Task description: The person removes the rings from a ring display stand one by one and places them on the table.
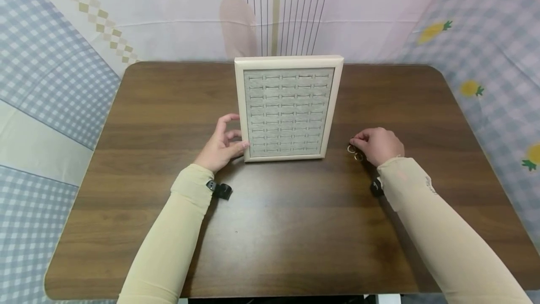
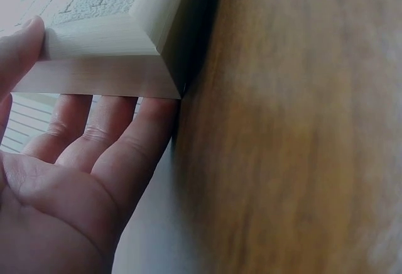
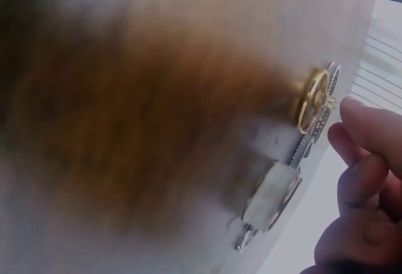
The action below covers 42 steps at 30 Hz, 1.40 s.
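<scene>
A ring display frame (image 1: 291, 62) with a cream border stands on the table, its grey slotted panel (image 1: 288, 111) facing me. My left hand (image 1: 221, 147) holds its left edge low down. In the left wrist view the thumb (image 2: 24, 51) presses the front border, while the other fingers (image 2: 129, 132) reach along the side and behind. To the right of the frame, my right hand (image 1: 381, 147) is low over several small rings, fingers loosely bent. Its fingertips are right beside a gold ring (image 3: 313, 101) in the right wrist view. A wide pale ring (image 3: 273, 195) lies nearby.
The brown wooden table (image 1: 270, 247) has rounded corners. Patterned cloth (image 1: 168, 13) hangs behind its far edge, and blue checked cloth (image 1: 498, 50) runs along the right side. Each wrist wears a black strap device (image 1: 221, 190).
</scene>
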Available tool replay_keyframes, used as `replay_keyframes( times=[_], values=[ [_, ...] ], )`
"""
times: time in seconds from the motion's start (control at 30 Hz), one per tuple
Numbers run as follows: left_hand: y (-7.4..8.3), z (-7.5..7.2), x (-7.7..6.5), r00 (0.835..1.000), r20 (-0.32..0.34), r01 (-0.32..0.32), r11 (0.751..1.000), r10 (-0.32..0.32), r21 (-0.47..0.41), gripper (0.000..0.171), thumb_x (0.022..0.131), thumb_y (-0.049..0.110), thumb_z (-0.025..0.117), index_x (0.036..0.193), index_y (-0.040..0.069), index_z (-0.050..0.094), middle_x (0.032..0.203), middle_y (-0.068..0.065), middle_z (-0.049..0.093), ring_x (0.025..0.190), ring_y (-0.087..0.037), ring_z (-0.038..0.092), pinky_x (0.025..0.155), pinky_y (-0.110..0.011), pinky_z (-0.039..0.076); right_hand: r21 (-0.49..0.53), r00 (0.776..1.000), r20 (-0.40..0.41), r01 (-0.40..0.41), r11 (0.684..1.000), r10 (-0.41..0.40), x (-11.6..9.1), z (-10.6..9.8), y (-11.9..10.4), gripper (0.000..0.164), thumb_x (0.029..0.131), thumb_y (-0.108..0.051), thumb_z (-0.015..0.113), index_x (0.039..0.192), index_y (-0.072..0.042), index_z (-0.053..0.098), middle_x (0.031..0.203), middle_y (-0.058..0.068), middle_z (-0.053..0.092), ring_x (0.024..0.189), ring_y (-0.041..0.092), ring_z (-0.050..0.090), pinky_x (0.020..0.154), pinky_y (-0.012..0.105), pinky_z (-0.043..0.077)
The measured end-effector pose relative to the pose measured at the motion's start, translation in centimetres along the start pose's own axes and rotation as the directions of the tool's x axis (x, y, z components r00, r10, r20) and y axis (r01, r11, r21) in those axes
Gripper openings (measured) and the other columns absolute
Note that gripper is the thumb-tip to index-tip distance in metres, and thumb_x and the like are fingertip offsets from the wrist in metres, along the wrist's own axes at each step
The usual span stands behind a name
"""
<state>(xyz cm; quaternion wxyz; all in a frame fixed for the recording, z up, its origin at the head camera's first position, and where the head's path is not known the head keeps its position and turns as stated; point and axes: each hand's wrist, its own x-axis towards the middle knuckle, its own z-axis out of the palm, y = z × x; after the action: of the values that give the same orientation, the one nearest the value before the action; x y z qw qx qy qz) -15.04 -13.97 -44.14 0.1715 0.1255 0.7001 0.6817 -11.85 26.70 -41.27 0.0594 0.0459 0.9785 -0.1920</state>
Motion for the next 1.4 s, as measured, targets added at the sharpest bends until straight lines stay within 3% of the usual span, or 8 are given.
replay_keyframes(
  times=[0.3,0.43,0.63,0.83,1.27,1.4],
  values=[
    [0.0,0.1,0.0,1.0,-0.006,-0.003,1.0,0.003,-0.003,0.07,0.095,-0.008,0.061,0.146,0.019,0.022,0.123,-0.026,0.06,0.095,-0.024,0.068,0.081,-0.031,0.061,0.059,1.0,-0.026,0.004,0.998,-0.002,-0.5,0.1,-0.3,0.029,0.098,-0.038,0.066,0.107,-0.013,0.078,0.1,0.01,0.076,0.089,0.03,0.067,0.068,0.046,0.051],
    [0.0,0.0,-0.1,1.0,-0.01,-0.009,1.0,0.009,0.002,0.07,0.095,-0.007,0.062,0.147,0.019,0.022,0.122,-0.026,0.061,0.094,-0.023,0.069,0.08,-0.031,0.061,0.118,0.994,-0.105,0.041,0.992,-0.028,-0.7,0.1,-0.8,0.029,0.098,-0.038,0.066,0.107,-0.013,0.078,0.102,0.01,0.076,0.093,0.03,0.067,0.076,0.048,0.053],
    [0.0,-0.2,0.0,1.0,-0.022,-0.019,1.0,0.019,0.013,0.07,0.096,-0.007,0.061,0.148,0.019,0.022,0.121,-0.025,0.06,0.092,-0.023,0.069,0.078,-0.03,0.061,0.182,0.961,-0.264,0.132,0.974,-0.081,-0.7,0.2,-2.3,0.021,0.095,-0.03,0.072,0.103,-0.012,0.08,0.102,0.008,0.076,0.091,0.026,0.068,0.075,0.041,0.052],
    [-0.1,-0.5,0.0,0.999,-0.032,-0.023,1.0,0.024,0.017,0.07,0.096,-0.008,0.061,0.148,0.018,0.022,0.121,-0.026,0.06,0.09,-0.02,0.068,0.076,-0.027,0.06,0.144,0.925,-0.34,0.227,0.963,-0.167,-0.3,0.6,-3.7,0.014,0.092,-0.024,0.076,0.099,-0.013,0.081,0.095,0.003,0.076,0.08,0.02,0.065,0.067,0.034,0.047],
    [0.0,-0.4,0.3,0.999,-0.041,-0.029,0.997,0.032,0.077,0.068,0.097,-0.005,0.061,0.15,0.018,0.024,0.125,-0.025,0.061,0.102,-0.032,0.068,0.086,-0.034,0.06,0.095,0.912,-0.335,0.284,0.954,-0.238,0.0,0.3,-6.3,0.015,0.09,-0.021,0.078,0.1,-0.01,0.08,0.083,0.003,0.07,0.072,0.02,0.056,0.061,0.035,0.043],
    [0.0,-0.2,0.3,0.997,-0.041,-0.054,0.983,0.062,0.174,0.067,0.099,0.001,0.062,0.153,0.017,0.026,0.131,-0.024,0.06,0.113,-0.035,0.064,0.097,-0.039,0.055,0.069,0.922,-0.272,0.304,0.95,-0.275,-0.4,0.1,-6.2,0.031,0.091,-0.028,0.077,0.111,-0.004,0.076,0.099,0.009,0.07,0.086,0.027,0.063,0.074,0.043,0.052]
  ],
)
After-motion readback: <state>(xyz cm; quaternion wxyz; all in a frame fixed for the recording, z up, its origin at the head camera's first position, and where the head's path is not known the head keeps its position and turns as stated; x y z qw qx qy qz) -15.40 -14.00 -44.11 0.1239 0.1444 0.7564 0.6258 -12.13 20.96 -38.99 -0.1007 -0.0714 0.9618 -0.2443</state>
